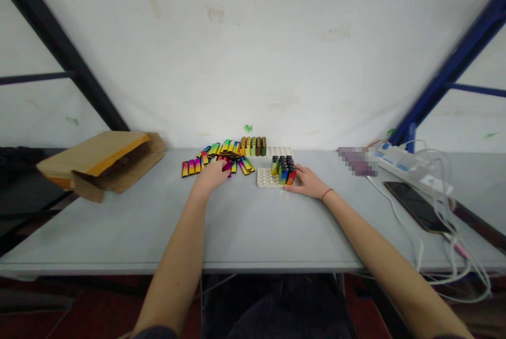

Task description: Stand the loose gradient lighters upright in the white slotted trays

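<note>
A heap of rainbow-coloured lighters (221,157) lies on the grey table (245,223). My left hand (211,175) rests on the heap with its fingers curled over a lighter; whether it grips one I cannot tell. A white slotted tray (264,176) stands to the right, with several lighters (283,169) upright in its right part. My right hand (306,182) presses against the tray's right side, next to those lighters. A second white tray (280,151) with a row of upright lighters (253,146) stands behind.
An open cardboard box (98,162) lies on its side at the left. At the right are a power strip (399,162), a dark phone (417,206) and tangled white cables (446,254). A white wall rises behind the table.
</note>
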`<action>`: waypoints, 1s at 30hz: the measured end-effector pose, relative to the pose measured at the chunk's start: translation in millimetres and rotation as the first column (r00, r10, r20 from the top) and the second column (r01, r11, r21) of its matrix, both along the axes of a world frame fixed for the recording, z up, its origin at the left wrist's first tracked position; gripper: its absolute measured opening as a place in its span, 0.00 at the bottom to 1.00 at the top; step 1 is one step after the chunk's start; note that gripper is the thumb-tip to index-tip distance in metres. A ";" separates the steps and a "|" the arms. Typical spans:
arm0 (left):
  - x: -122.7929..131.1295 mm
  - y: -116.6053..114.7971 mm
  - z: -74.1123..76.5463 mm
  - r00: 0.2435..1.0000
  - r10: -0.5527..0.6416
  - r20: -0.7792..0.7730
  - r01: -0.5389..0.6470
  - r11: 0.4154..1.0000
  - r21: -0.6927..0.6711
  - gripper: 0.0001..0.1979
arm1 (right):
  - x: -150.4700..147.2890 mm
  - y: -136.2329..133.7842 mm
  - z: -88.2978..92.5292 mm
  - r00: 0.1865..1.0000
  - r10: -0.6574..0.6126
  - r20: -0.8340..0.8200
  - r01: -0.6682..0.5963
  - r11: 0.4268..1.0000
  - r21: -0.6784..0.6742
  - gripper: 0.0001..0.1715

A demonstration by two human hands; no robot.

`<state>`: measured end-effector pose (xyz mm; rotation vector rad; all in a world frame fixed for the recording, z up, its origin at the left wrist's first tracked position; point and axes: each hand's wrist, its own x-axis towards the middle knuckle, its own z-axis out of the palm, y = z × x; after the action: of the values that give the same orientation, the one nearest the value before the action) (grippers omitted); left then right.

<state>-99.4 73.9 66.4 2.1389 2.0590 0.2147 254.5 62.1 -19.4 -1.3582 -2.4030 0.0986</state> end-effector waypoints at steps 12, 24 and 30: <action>58.7 -11.8 -0.9 0.389 0.073 0.919 0.171 0.974 -0.149 0.10 | -1.2 -0.7 -0.4 1.000 -0.014 -0.021 0.014 1.000 -0.014 0.43; 82.0 -13.8 -20.0 0.210 -0.063 0.976 0.331 0.943 -0.010 0.14 | -0.4 -0.5 -1.1 0.999 -0.007 -0.039 0.007 1.000 -0.001 0.43; 86.6 -12.6 -20.0 0.135 -0.106 0.985 0.355 0.934 0.052 0.11 | -0.4 0.5 -1.3 1.000 -0.007 -0.022 0.007 1.000 0.009 0.42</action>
<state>-12.7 61.2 46.4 1.3713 0.8380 1.0079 254.0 62.6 -20.7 -1.3544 -2.3774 0.1010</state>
